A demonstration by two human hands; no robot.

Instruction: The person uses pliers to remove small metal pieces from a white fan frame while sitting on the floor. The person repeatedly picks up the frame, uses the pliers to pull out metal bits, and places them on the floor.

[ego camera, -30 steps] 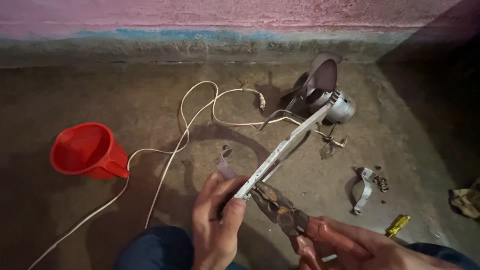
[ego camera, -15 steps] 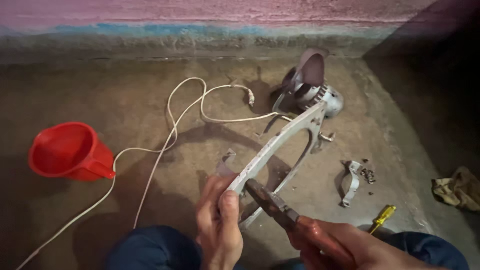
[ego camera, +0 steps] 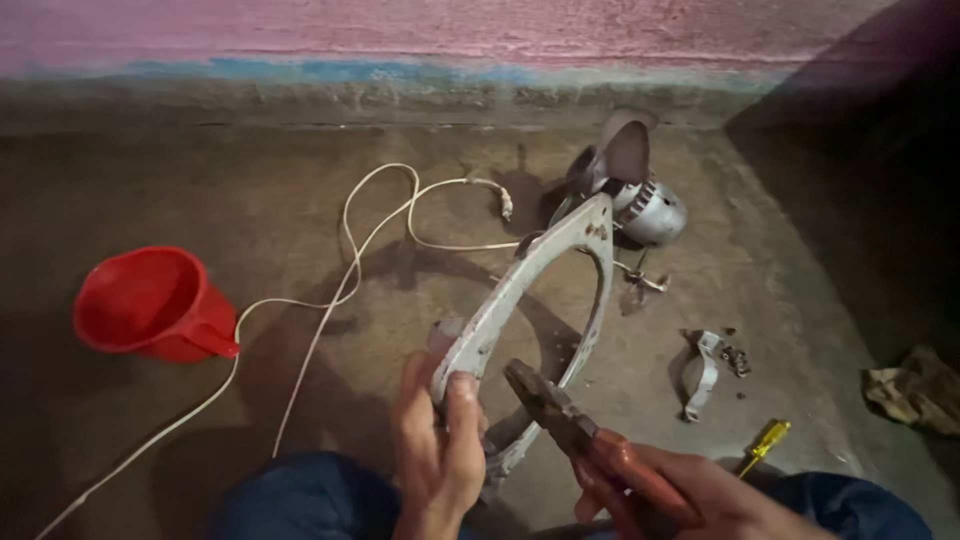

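My left hand (ego camera: pixel 437 450) grips the near end of a pale grey oval metal frame (ego camera: pixel 520 290), which stands tilted up from the floor toward the wall. My right hand (ego camera: pixel 690 495) holds pliers (ego camera: pixel 570 415) with red-orange handles; their dark jaws point into the frame's opening, close to my left thumb. Behind the frame's far end lies a small fan motor (ego camera: pixel 655 212) with a dark blade (ego camera: pixel 620 155).
A red plastic mug (ego camera: pixel 150 305) lies on its side at left. A white cord (ego camera: pixel 330 300) loops across the concrete floor. A metal bracket (ego camera: pixel 700 370) with small screws, a yellow-handled screwdriver (ego camera: pixel 765 445) and a rag (ego camera: pixel 915 390) lie at right. A pink wall runs behind.
The frame has turned from edge-on to show its oval opening. The pliers' jaws have moved up into that opening. The view has shifted slightly right.
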